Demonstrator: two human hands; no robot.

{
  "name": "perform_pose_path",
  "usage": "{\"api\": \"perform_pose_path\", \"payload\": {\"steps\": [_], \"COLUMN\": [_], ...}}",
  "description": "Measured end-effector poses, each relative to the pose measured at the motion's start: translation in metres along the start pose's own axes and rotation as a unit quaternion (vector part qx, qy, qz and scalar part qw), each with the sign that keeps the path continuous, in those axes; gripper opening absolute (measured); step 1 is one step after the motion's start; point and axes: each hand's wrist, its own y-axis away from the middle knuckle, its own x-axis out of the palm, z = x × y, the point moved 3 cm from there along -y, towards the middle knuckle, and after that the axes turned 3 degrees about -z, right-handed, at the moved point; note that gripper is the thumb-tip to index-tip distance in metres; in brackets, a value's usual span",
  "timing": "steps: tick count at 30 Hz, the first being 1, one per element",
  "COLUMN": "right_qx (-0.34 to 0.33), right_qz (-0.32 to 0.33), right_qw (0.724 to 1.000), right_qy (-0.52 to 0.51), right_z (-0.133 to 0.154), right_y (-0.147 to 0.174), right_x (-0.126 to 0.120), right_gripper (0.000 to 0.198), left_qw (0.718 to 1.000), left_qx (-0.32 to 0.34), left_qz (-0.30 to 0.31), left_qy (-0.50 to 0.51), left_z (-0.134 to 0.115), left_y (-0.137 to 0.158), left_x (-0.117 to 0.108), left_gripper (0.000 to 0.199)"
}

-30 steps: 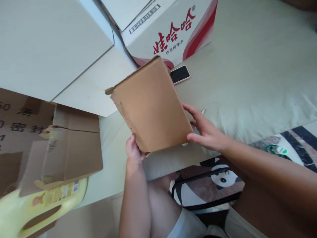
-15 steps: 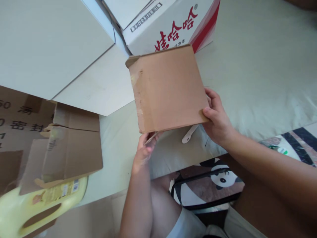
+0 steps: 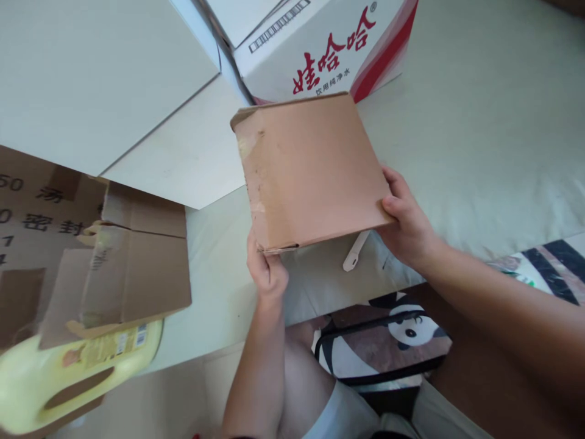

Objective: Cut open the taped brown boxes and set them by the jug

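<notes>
A brown cardboard box is held tilted in front of me, its plain broad side facing up. Worn tape and torn paper run along its left edge. My right hand grips the lower right corner, thumb on the upper face and fingers behind. At the lower left corner my left hand is closed around the edge, by a small flap; some of its fingers are hidden behind the cardboard. Below the box, a white utility knife or similar slim white tool lies on the pale green cloth, partly covered.
A white and red drinking-water carton stands behind the box. White cabinet-like panels rise at left. Flattened cardboard and a yellow jug sit at lower left. A panda-print bag or mat lies near my legs.
My left hand has moved up onto the lower left corner, and the small flap there now lies against the box edge. The box has tipped slightly; my right hand keeps its grip.
</notes>
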Motion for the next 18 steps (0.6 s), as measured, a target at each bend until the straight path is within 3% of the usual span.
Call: {"api": "perform_pose_path", "payload": {"steps": [2, 4, 11, 15, 18], "right_qx": [0.024, 0.040, 0.060, 0.051, 0.034], "right_qz": [-0.006, -0.004, 0.010, 0.016, 0.026], "right_qw": [0.999, 0.999, 0.998, 0.999, 0.999], "right_qy": [-0.023, -0.033, -0.017, 0.009, 0.027], "right_z": [0.001, 0.003, 0.002, 0.003, 0.001], "right_y": [0.001, 0.002, 0.001, 0.000, 0.000], "right_x": [0.000, 0.000, -0.001, 0.000, 0.000], "right_gripper": [0.068, 0.062, 0.057, 0.064, 0.065], "left_qw": [0.996, 0.993, 0.995, 0.990, 0.994], "left_qx": [0.088, 0.116, 0.094, 0.128, 0.072], "left_qz": [0.000, 0.012, 0.031, -0.004, -0.019], "left_qy": [-0.015, -0.024, 0.004, 0.059, 0.074], "left_z": [-0.003, -0.001, 0.013, 0.017, 0.021], "left_y": [0.007, 0.011, 0.008, 0.010, 0.014], "left_x": [0.000, -0.001, 0.000, 0.003, 0.000], "left_gripper": [0.031, 0.029, 0.031, 0.063, 0.065]}}
